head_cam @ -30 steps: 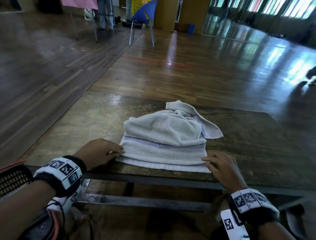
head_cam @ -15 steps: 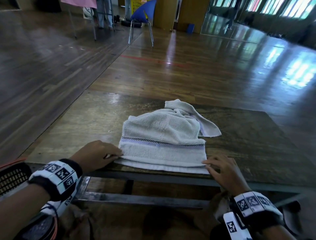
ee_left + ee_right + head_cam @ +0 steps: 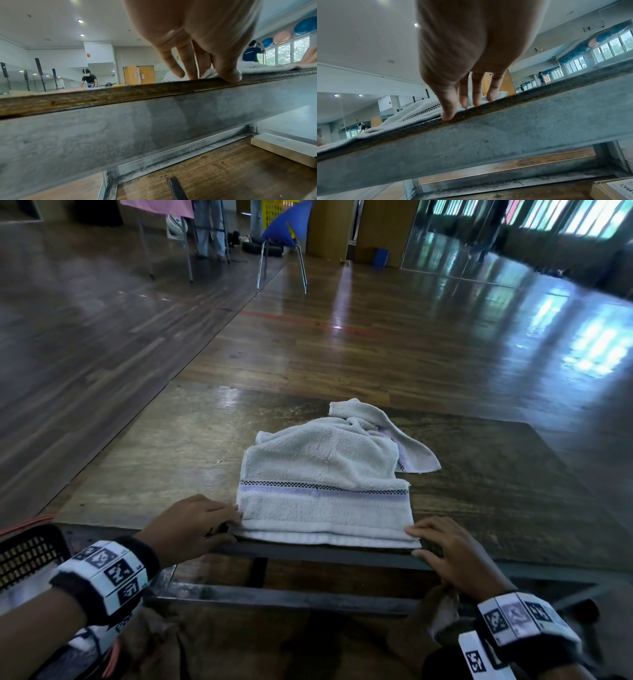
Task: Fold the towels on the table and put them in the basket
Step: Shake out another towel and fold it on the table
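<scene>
Head looks down; wrists low, close; all share table edge.

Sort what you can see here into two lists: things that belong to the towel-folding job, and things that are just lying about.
Part of the job:
white towel, on the table
black basket, at the left
left hand and right hand, at the towel's near corners

Just lying about:
blue chair
cardboard box, under the table

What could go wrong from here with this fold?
1. The towel lies flush with the table's near edge; a pull toward the person could drag it off.
2. Its far end is bunched and twisted, so folding now may trap wrinkles.
3. The left hand and right hand touch only the corners, so the layers could slip apart.
</scene>
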{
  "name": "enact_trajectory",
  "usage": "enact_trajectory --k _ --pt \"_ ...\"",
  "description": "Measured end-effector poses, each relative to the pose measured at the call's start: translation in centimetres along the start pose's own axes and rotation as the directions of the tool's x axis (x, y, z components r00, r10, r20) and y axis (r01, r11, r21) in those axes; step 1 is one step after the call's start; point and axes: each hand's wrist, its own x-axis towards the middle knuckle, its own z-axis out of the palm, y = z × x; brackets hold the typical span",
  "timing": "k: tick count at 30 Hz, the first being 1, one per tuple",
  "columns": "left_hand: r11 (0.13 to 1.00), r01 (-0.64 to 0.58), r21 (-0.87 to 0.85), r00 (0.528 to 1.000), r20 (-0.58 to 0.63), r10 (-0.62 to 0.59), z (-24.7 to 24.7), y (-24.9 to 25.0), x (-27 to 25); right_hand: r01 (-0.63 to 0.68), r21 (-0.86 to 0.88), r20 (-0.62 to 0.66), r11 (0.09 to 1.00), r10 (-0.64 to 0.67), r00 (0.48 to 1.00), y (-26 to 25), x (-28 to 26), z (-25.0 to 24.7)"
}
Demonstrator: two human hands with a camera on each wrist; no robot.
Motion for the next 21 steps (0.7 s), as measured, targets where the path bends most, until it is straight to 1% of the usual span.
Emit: enact_trajectory --k 4,8,11,17,21 --pt "0.999 -0.020 -0.033 1.000 0.001 0.020 0.4 0.2 -0.2 -0.008 0.017 0.013 1.000 0.008 1.000 -0.3 -0.1 -0.3" --pt "0.994 -0.013 -0.108 0.999 -0.050 0.007 0.5 0.0 -0.4 -0.005 -0.007 0.026 1.000 0.005 1.000 -0.8 -0.1 -0.3" --pt "0.989 0.003 -0.148 0.999 -0.048 -0.010 0.5 0.1 -0.2 0.035 0.006 -0.025 0.999 -0.035 0.999 -0.8 -0.1 -0.3" --pt "0.984 0.064 -0.169 0.997 -0.020 -0.068 0.7 0.7 0.0 0.049 -0.022 -0.070 0.999 -0.050 0.996 -1.0 -0.1 -0.1" --pt "0.985 0.064 -0.163 0.996 -0.047 -0.072 -0.1 1.4 0.4 0.058 -0.012 -0.125 0.998 -0.059 0.990 -0.8 0.0 -0.4"
